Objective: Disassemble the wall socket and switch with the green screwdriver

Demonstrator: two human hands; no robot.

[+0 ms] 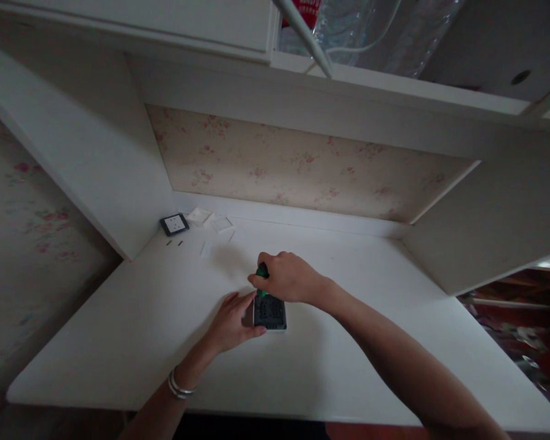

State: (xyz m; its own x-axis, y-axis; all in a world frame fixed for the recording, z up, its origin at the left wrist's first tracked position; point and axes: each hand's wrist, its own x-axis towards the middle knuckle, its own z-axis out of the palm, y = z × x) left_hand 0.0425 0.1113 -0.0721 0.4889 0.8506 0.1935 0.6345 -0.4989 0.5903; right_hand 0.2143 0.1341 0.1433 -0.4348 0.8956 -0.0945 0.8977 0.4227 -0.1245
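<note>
A dark square wall socket (270, 313) lies on the white desktop with its black back side up and a white rim below. My left hand (231, 324) grips it from the left, thumb at the near edge and fingers at the far edge. Wrapped round a green-and-black screwdriver handle (261, 272), my right hand (289, 276) is above the socket's far left corner. The handle points down at that corner, but the tip is too small to make out.
At the back left stand another socket (175, 224) with a white face and dark frame, and white square frames (222, 224). Small dark strips (180, 243) and thin white strips (203, 248) lie before them. Overhead hangs a shelf (394, 85) with plastic-wrapped bottles and a white rod (307, 40).
</note>
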